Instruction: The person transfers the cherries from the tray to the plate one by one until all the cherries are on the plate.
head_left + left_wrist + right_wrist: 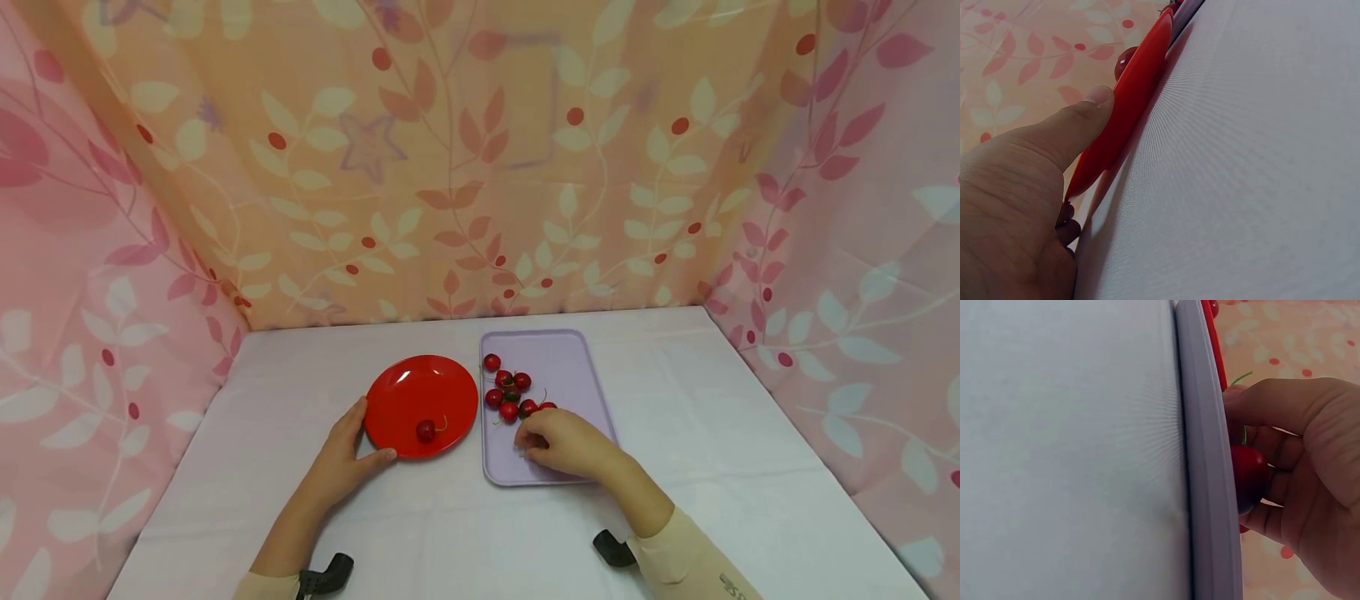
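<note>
My left hand (348, 462) holds the near-left rim of a shiny red plate (412, 392), with its thumb along the near edge; the fingertips beneath are hidden. A single cherry (426, 431) with a curved stem lies on the plate. Over the lilac tray (558, 358), my right hand (566, 442) curls its fingers at the near side of a cluster of dark red cherries (510, 410). In the right wrist view a cherry (1250, 478) sits within the curl of those fingers, and a green stem stands up by the thumb tip. The tray rim hides the lower fingertips.
A white cloth (420, 533) covers the table, with the plate and tray close side by side on it. Floral fabric (450, 167) hangs as a wall behind and along both sides. Black curved pieces (330, 575) stick out at both wrists.
</note>
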The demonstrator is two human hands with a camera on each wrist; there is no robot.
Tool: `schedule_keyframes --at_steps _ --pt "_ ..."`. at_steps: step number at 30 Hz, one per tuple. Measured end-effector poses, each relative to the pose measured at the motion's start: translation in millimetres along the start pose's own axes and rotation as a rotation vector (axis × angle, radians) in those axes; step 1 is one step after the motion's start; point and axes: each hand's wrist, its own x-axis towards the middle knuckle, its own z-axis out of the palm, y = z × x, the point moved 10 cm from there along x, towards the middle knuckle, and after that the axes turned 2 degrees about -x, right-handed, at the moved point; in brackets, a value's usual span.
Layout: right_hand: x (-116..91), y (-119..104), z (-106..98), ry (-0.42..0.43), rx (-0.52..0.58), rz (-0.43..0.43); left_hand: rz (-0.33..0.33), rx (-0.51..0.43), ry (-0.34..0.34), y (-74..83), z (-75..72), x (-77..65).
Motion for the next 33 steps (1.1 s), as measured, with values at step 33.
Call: schedule_keyframes --at_steps 33 --pt "-8.6 -3.2 -54.4 0.213 0.166 0.009 -0.034 0.018 -0.016 -2.3 0.2 -1.1"
